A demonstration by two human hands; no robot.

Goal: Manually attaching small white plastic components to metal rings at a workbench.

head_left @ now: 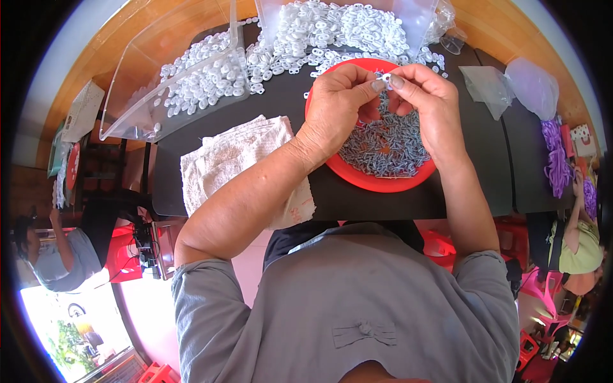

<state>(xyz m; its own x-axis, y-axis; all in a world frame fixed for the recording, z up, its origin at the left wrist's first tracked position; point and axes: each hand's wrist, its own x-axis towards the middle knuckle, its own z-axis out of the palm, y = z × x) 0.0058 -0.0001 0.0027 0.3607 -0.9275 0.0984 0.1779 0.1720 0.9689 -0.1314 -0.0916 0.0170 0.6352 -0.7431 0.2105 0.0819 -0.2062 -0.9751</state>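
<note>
Over a round red basin (383, 185), my left hand (335, 105) and my right hand (431, 108) meet, thumbs and forefingers pinched. Between their fingertips shows a small white plastic piece (385, 78); both hands are closed on it. Whether a second small part is also held there, I cannot make out. Many slim grey screw-like pieces (386, 147) cover the basin's bottom. Beyond my hands lies a heap of white oval plastic pieces (345, 29), which look to have holes in them, partly spilled onto the dark table (479, 159).
A clear plastic bin (137, 115) tips at the left with more white pieces. Beside my left forearm lies a folded pale cloth (236, 150). Clear plastic bags (533, 86) and purple strands (557, 156) are at the right. One person (67, 255) sits far left, another (578, 246) far right.
</note>
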